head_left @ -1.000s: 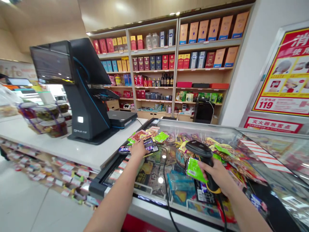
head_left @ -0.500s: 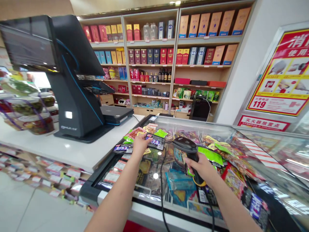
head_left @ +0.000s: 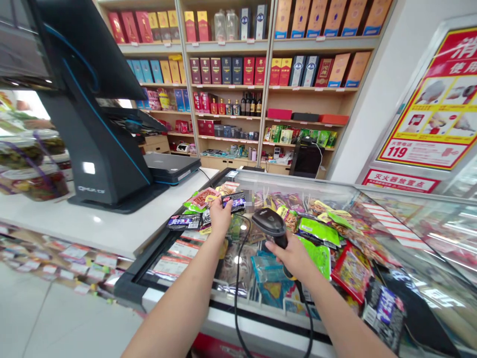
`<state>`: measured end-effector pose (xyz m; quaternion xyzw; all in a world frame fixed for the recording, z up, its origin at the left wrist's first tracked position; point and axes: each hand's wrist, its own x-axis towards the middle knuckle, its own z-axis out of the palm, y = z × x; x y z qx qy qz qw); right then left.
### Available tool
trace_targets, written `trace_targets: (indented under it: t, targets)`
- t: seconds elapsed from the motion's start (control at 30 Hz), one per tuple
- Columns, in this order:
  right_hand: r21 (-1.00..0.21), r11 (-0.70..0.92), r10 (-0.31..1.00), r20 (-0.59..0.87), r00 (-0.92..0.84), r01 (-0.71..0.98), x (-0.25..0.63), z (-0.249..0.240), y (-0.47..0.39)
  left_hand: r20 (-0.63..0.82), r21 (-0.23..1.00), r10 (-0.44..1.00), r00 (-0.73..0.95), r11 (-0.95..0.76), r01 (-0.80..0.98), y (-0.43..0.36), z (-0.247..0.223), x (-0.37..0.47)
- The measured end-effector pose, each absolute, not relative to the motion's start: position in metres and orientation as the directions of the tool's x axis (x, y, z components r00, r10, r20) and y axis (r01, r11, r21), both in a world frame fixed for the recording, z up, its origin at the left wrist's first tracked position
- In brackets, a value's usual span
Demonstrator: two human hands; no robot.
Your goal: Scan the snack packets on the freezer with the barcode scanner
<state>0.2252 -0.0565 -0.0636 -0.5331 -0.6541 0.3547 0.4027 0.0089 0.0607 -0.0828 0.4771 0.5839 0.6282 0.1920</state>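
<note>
Nearest: two bare forearms over glass counter [head_left: 179, 258], pkts of stock visible below the glass. R hand [head_left: 294, 256], fingers wrapped tight round handle of scanner [head_left: 269, 224], black, corded; cable [head_left: 238, 278] loops down toward counter front edge. Scanner head points left toward pkt [head_left: 234, 201], dark w/ purple print, pinched at its edge by L hand [head_left: 220, 219]; thumb & forefinger closed on it, other fingers curled loosely, pkt lifted just clear of the pile. Similar dark pkt [head_left: 184, 222] lies flat on glass left of L hand, apart from pile. Snack pile [head_left: 328, 233], green, red, yellow pkts, spreads right along counter top, approx. dozens, uncounted. Progress, judged: one pkt up in front of scanner; the flat pkt at left may be done w/; bulk of pile looks untouched, so early stage. Mid-distance: white desk [head_left: 112, 228] w/ POS terminal [head_left: 85, 114], jars [head_left: 33, 174] at far left. Far: shelves [head_left: 268, 84] of boxed goods & bottles; red/yellow poster [head_left: 436, 114] on right wall.
</note>
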Motion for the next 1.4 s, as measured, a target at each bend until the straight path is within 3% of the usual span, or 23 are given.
trace_targets:
  t: [0.43, 1.4]
  targets:
    - [-0.869, 0.139, 0.990, 0.112, -0.085, 0.474, 0.2240, -0.0650, -0.0551, 0.312, 0.918, 0.758, -0.573, -0.085, 0.387, 0.0599, -0.0776, 0.0047]
    - [-0.934, 0.116, 0.990, 0.080, -0.117, 0.338, 0.2226, -0.0648, -0.0540, 0.322, 0.929, 0.758, -0.567, -0.136, 0.345, 0.0619, -0.0834, 0.0056]
